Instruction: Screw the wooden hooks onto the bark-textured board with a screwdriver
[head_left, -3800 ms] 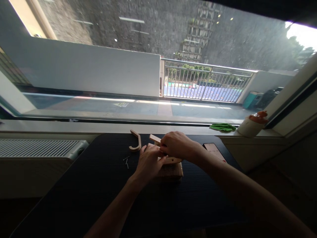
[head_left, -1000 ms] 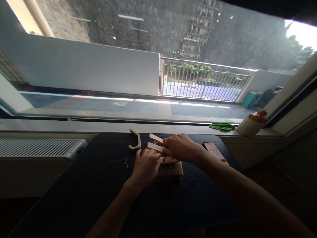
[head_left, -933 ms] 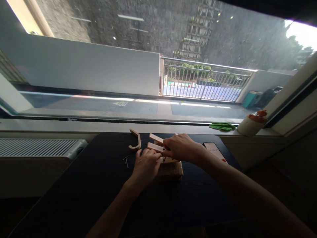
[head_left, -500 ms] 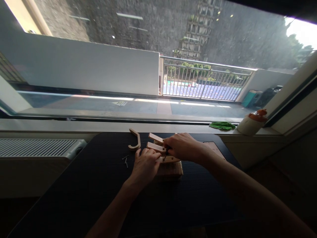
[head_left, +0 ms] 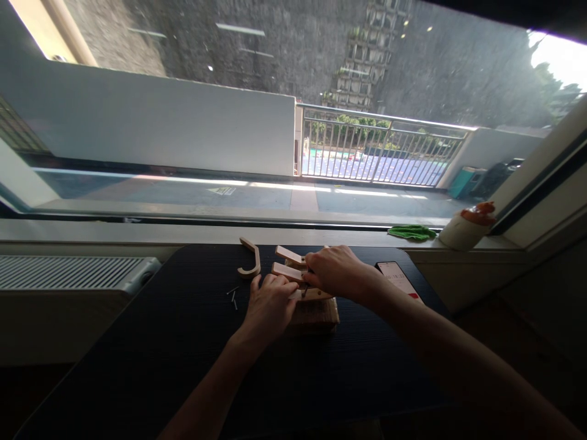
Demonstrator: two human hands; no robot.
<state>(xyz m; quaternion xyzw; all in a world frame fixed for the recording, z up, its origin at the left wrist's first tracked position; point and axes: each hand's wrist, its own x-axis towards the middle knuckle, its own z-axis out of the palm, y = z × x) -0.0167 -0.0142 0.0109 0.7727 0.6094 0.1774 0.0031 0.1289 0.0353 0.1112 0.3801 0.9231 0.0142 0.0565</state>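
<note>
A wooden base block [head_left: 316, 315] lies on the dark table [head_left: 183, 348] with light wooden hook pieces [head_left: 287, 272] sticking up from it. My left hand [head_left: 268, 305] is curled against the block's left side, fingers wrapped on a hook piece. My right hand [head_left: 337, 272] is closed over the top of the pieces, pinching a small dark tool that I cannot make out. A loose J-shaped wooden hook [head_left: 250, 260] lies just beyond my left hand. A few small screws [head_left: 233, 296] lie to its left.
A phone [head_left: 397, 278] lies on the table right of my right arm. On the window sill sit a green cloth [head_left: 411, 232] and a white container with an orange top [head_left: 468, 229]. A white radiator [head_left: 73, 272] is at the left.
My right hand has made small shifts over the wooden pieces, first covering part of the phone and then drawing back. My left hand and the block have stayed put.
</note>
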